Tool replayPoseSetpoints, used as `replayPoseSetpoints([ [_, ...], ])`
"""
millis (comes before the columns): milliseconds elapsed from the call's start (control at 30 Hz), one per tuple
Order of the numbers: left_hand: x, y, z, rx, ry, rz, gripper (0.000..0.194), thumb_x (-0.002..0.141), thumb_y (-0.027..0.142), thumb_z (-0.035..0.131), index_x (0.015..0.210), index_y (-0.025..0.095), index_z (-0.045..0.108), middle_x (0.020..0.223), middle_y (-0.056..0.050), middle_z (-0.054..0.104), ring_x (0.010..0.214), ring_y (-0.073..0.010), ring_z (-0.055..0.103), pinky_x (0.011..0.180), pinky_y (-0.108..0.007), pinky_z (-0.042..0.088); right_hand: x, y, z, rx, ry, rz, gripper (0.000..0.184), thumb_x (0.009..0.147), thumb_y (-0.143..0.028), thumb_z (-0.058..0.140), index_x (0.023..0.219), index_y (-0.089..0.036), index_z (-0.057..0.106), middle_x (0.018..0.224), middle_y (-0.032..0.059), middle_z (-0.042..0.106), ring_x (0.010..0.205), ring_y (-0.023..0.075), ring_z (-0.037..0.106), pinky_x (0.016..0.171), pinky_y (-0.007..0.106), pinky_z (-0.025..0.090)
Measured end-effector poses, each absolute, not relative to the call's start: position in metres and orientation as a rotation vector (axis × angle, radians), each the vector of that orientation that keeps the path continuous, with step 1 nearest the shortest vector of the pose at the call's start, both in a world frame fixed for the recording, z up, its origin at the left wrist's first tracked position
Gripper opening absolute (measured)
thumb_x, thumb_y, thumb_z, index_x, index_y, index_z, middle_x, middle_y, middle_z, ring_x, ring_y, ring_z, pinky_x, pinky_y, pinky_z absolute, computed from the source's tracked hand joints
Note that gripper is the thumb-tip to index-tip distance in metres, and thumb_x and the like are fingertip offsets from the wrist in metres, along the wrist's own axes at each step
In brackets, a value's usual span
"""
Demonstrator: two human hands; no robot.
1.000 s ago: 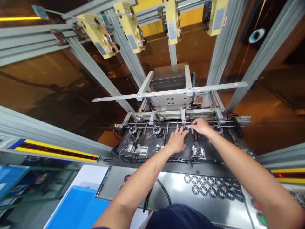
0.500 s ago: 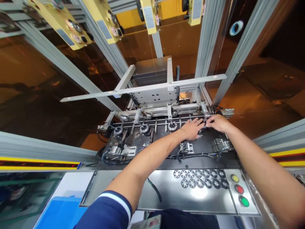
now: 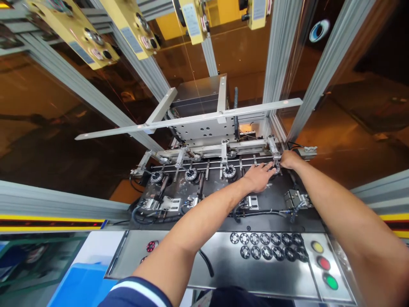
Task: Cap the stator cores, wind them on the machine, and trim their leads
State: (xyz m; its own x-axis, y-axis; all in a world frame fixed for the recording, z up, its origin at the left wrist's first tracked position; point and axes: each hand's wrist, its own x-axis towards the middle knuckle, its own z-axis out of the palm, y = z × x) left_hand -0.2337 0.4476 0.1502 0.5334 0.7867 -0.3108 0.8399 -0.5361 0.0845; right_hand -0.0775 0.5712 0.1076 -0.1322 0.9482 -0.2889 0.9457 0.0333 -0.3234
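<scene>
Both hands, left (image 3: 259, 178) and right (image 3: 289, 159), pinch a small ring part (image 3: 275, 169) at the far-right fixture; it looks light, stiff and slippery, best gripped by its rim

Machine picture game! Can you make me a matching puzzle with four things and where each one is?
Things:
1. green button
2. blue bin
3. row of round metal discs
4. left hand

Places:
A. bottom left corner, beside the steel panel
B. on the steel panel, left of the yellow button
C. on the black plate, at the rightmost round holder, close to the right hand
D. lowest of three buttons, under the red button

Pairs: 1-D, 2-A, 3-B, 4-C
</scene>
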Motion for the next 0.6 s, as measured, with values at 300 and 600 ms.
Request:
replayPoseSetpoints([
  [300,-0.233,0.448,0.157,2.535,1.365,-0.424,0.08,0.084,0.02,0.063,0.155,0.023,0.027,0.168,-0.011,0.012,0.137,-0.0329,0.05,0.109,-0.049,0.047,-0.063,0.53,0.132,-2.294,-1.875,1.058,0.031,0.095,-0.038,0.062,0.114,-0.014,0.061,0.109,0.0066,0.065,0.091,0.0162,0.065,0.078,0.034,0.058],
  [600,-0.232,0.445,0.155,2.524,1.386,-0.439,0.081,0.085,0.02,0.062,0.156,0.023,0.024,0.168,-0.01,0.012,0.138,-0.029,0.049,0.112,-0.04,0.044,-0.065,0.519,0.136,-2.16,-1.626,1.238,0.029,0.095,-0.037,0.062,0.113,-0.014,0.062,0.107,0.0057,0.065,0.089,0.0156,0.065,0.076,0.034,0.058],
])
